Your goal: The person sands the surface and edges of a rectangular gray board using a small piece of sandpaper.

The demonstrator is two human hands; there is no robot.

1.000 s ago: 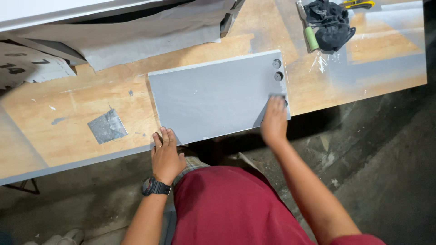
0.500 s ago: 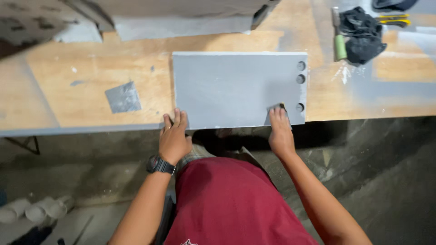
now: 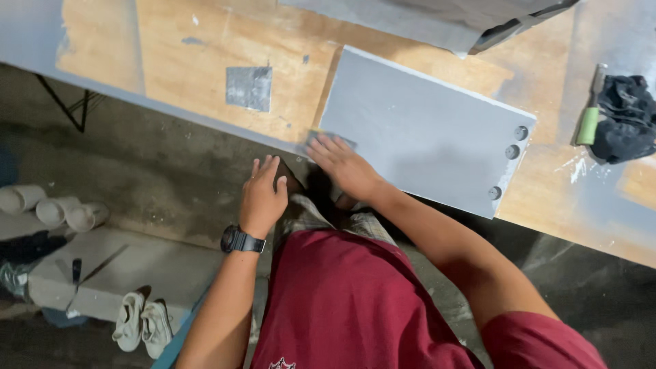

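I'm pressing my right hand (image 3: 342,164) down on the near left corner of the flat grey rectangular panel (image 3: 424,130), fingers held together and flat over a small abrasive pad (image 3: 321,139) with a yellowish edge, which I'm pinning against the board. The panel is lying at an angle on the worn wooden workbench (image 3: 205,61), its near edge at the bench's front edge, three round holes (image 3: 507,152) in a row along its right end.

My left hand (image 3: 263,195), black wristwatch (image 3: 240,240) on the wrist, is hanging just off the bench edge, fingers loosely spread, gripping nothing.

How far along am I? As I judge it, the surface is looking evenly matt grey all over, so I can't tell rubbed parts from untouched ones; I'm only working the one corner.

Beside me on the bench: a small square of grey metal sheet (image 3: 249,87) to the left, a crumpled black rag (image 3: 625,116) and a green-handled tool (image 3: 589,117) far right. Containers? Only some pale open-ended tubes (image 3: 51,208) lying down on the floor to my left, and I can't see what's in them. White shoes (image 3: 142,322) are sitting below them.
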